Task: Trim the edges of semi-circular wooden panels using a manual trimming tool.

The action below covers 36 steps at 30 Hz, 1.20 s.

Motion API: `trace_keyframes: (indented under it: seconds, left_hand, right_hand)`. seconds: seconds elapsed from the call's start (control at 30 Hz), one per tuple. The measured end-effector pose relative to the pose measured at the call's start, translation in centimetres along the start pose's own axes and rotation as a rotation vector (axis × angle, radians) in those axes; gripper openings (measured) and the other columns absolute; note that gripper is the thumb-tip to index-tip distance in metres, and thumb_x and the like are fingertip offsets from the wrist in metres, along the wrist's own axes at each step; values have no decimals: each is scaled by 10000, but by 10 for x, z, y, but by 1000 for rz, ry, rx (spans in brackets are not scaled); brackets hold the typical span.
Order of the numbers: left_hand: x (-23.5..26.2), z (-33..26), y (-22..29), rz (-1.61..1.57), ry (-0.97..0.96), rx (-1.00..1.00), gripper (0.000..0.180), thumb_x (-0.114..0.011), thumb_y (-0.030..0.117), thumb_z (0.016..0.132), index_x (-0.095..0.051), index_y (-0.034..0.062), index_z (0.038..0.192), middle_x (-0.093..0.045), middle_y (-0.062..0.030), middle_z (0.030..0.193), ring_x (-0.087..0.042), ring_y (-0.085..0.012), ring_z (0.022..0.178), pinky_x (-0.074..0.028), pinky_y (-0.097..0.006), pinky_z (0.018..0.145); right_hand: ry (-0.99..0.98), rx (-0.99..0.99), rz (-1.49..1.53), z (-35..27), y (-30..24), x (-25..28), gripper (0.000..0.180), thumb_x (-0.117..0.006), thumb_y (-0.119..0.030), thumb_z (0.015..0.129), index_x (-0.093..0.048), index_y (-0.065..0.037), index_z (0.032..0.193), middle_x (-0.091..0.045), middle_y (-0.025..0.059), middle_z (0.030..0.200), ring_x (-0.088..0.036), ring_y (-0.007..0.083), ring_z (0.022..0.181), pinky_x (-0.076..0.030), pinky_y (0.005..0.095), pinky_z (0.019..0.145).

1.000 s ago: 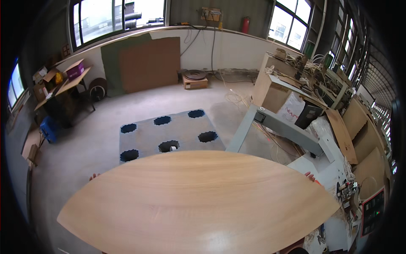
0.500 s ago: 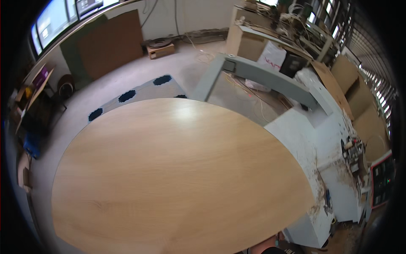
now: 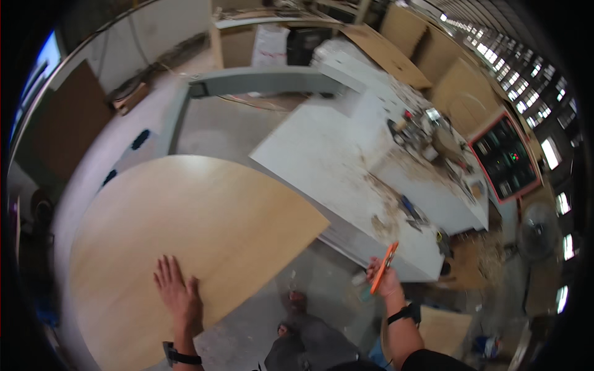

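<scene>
My left hand (image 3: 179,293) lies palm down, fingers spread, on a pale wood-grain board (image 3: 192,210) with a curved outer edge and a straight near-right edge. To the right, beyond that straight edge, my right hand (image 3: 386,279) is closed round a slim orange tool (image 3: 385,268), tilted with its upper end away from me. Blur hides its exact kind. A small teal patch (image 3: 367,292) shows beside that hand, too smeared to name.
A white work surface (image 3: 315,142) strewn with brown dust stands right of the board, bearing a heap of tools (image 3: 424,133) and blue-handled pliers (image 3: 411,209). Behind are a grey frame (image 3: 260,79) and cardboard sheets (image 3: 458,93). A red-edged control panel (image 3: 507,157) stands far right.
My view has swung right, so the board appears farther left. Both hands have come into view, the left on the board and the right with the orange tool.
</scene>
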<state>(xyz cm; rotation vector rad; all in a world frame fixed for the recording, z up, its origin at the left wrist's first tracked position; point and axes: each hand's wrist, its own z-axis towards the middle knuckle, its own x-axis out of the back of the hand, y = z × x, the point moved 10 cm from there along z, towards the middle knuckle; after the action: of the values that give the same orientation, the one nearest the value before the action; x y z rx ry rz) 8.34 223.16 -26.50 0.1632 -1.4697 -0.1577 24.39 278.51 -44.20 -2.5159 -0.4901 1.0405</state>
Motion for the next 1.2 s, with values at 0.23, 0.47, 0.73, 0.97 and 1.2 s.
trace_keyframes:
  seconds: [0.23, 0.47, 0.73, 0.97, 1.2]
  left_hand:
    - [-6, -22, 0, 73, 1, -103, 641, -387, 383, 964, -314, 29, 1493, -258, -175, 1571, -177, -306, 1476, -71, -462, 1200]
    - [-1, -79, -5, 119, -99, -185, 628, -402, 373, 961, -321, 55, 1496, -261, -149, 1576, -174, -295, 1478, -84, -459, 1200]
    - [23, -161, -19, 35, 116, 3, 576, -496, 264, 962, -345, 33, 1468, -304, -183, 1543, -215, -333, 1456, -132, -488, 1181]
    - [-66, -348, -43, -1105, 575, 1252, 688, -676, 308, 891, -356, -15, 1407, -377, -182, 1467, -439, -307, 1289, -414, -504, 1020]
    - [-114, -356, 91, -1993, 139, 1160, 398, -618, 81, 925, -511, 43, 1306, -627, -83, 1214, -624, -250, 1069, -520, -407, 906]
  right_hand:
    - [193, 272, -291, -165, -96, 118, 275, -499, -108, 958, -556, -9, 1208, -638, 101, 915, -603, 220, 728, -512, 351, 652]
    - [458, 336, -550, -268, -76, 232, 212, -492, 0, 903, -627, 3, 1067, -619, 45, 897, -592, 159, 769, -490, 317, 689]
    - [552, 188, -438, -272, -50, 292, 175, -427, -74, 944, -591, -13, 943, -538, 59, 698, -528, 179, 573, -453, 331, 545]
    - [414, 28, -374, -253, -61, 282, 226, -382, -148, 985, -556, -8, 953, -521, 77, 690, -520, 190, 570, -445, 328, 538]
    - [194, -45, -501, -179, -104, 222, 179, -488, -197, 888, -583, -79, 984, -611, 83, 843, -581, 222, 695, -427, 325, 531]
